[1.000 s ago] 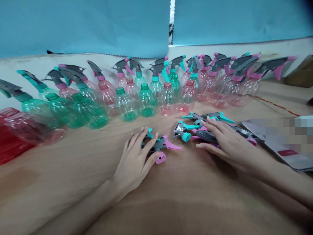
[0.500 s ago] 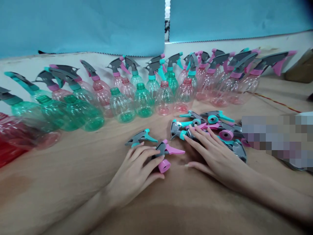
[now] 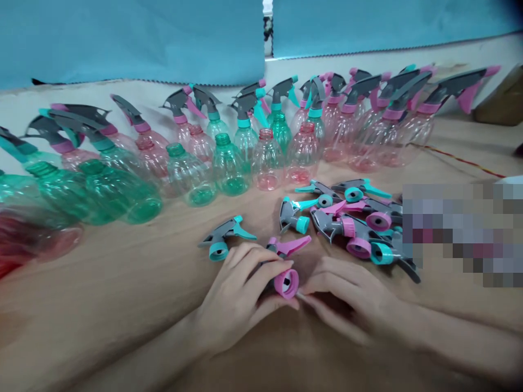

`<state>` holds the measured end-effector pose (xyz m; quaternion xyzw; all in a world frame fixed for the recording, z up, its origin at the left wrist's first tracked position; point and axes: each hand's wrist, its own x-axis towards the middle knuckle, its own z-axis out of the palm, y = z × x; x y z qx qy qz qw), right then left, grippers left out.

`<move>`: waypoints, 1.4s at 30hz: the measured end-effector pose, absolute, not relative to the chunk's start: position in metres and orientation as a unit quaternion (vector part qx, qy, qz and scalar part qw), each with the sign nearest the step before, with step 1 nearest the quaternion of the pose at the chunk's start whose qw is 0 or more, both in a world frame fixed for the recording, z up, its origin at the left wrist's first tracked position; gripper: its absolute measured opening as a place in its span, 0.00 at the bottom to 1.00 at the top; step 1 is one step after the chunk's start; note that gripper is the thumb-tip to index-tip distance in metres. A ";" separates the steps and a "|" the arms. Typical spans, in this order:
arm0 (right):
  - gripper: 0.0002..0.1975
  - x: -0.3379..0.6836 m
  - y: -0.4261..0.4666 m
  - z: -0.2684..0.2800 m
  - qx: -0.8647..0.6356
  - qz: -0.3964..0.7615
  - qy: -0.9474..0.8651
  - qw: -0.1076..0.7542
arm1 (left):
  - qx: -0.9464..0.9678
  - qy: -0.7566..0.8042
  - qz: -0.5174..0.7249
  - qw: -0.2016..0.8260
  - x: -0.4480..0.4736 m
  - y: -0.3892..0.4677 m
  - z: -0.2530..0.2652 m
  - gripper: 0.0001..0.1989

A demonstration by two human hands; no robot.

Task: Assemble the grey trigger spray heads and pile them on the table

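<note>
My left hand (image 3: 241, 291) is wrapped round a grey trigger spray head with a pink collar (image 3: 286, 283) and pink trigger. The collar's open underside faces me. My right hand (image 3: 351, 299) is closed in a pinch just right of that collar, with a pale tip at its fingers; whether this is a nail or a small part I cannot tell. A grey and turquoise spray head (image 3: 223, 237) lies on the table beyond my left hand. Past my right hand, several loose spray heads (image 3: 333, 222) lie in a pile, pink and turquoise mixed.
Behind stand several clear green bottles (image 3: 232, 169) and pink bottles (image 3: 267, 163), some open-necked, others topped with spray heads. Something red (image 3: 10, 245) is at the left edge. A twisted red-yellow cord (image 3: 457, 159) crosses the table (image 3: 143, 305) at right. A blurred-out patch hides the far right.
My right hand has left the pile and come in beside the pink collar, closing its fingers. My left hand has taken up the pink spray head and turned its collar toward me.
</note>
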<state>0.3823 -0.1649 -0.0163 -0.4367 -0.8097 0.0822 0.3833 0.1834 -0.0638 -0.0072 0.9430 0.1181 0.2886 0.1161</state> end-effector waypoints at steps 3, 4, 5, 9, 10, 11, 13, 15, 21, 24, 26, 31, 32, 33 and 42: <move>0.07 0.379 -0.159 -0.021 -0.424 0.134 -0.796 0.410 | 0.934 0.124 0.306 0.137 0.183 -0.063 -0.006 0.15; 0.07 0.379 -0.158 -0.022 -0.420 0.146 -0.792 0.418 | 0.933 0.126 0.308 0.140 0.183 -0.062 -0.006 0.15; 0.08 0.379 -0.157 -0.022 -0.416 0.160 -0.786 0.429 | 0.933 0.126 0.306 0.141 0.182 -0.062 -0.006 0.16; 0.07 0.379 -0.155 -0.020 -0.418 0.207 -0.761 0.451 | 0.941 0.114 0.293 0.123 0.183 -0.062 -0.004 0.17; 0.06 0.379 -0.154 -0.019 -0.422 0.211 -0.758 0.449 | 0.943 0.110 0.291 0.121 0.183 -0.062 -0.004 0.17; 0.04 0.377 -0.153 -0.019 -0.427 0.212 -0.758 0.445 | 0.943 0.105 0.291 0.121 0.183 -0.062 -0.003 0.17; 0.03 0.375 -0.150 -0.019 -0.433 0.216 -0.757 0.440 | 0.943 0.098 0.291 0.125 0.184 -0.062 -0.003 0.16; 0.05 0.372 -0.147 -0.019 -0.438 0.249 -0.745 0.438 | 0.943 0.098 0.292 0.128 0.184 -0.061 -0.003 0.16; 0.10 0.373 -0.141 -0.019 -0.455 0.404 -0.669 0.426 | 0.947 0.097 0.279 0.125 0.182 -0.059 -0.003 0.16; 0.13 0.372 -0.141 -0.020 -0.467 0.446 -0.624 0.439 | 0.952 0.090 0.273 0.108 0.182 -0.060 -0.003 0.18; 0.13 0.368 -0.143 -0.021 -0.476 0.464 -0.602 0.443 | 0.951 0.087 0.280 0.099 0.182 -0.061 -0.004 0.20; 0.12 0.357 -0.149 -0.020 -0.475 0.490 -0.571 0.457 | 0.949 0.080 0.296 0.067 0.183 -0.066 -0.007 0.16; 0.12 0.356 -0.149 -0.020 -0.477 0.489 -0.570 0.457 | 0.949 0.079 0.299 0.055 0.183 -0.066 -0.008 0.16; 0.12 0.355 -0.150 -0.020 -0.481 0.485 -0.570 0.456 | 0.950 0.079 0.299 0.043 0.184 -0.067 -0.008 0.17; 0.08 0.355 -0.155 -0.020 -0.498 0.460 -0.601 0.424 | 0.949 0.069 0.306 -0.026 0.182 -0.071 -0.011 0.14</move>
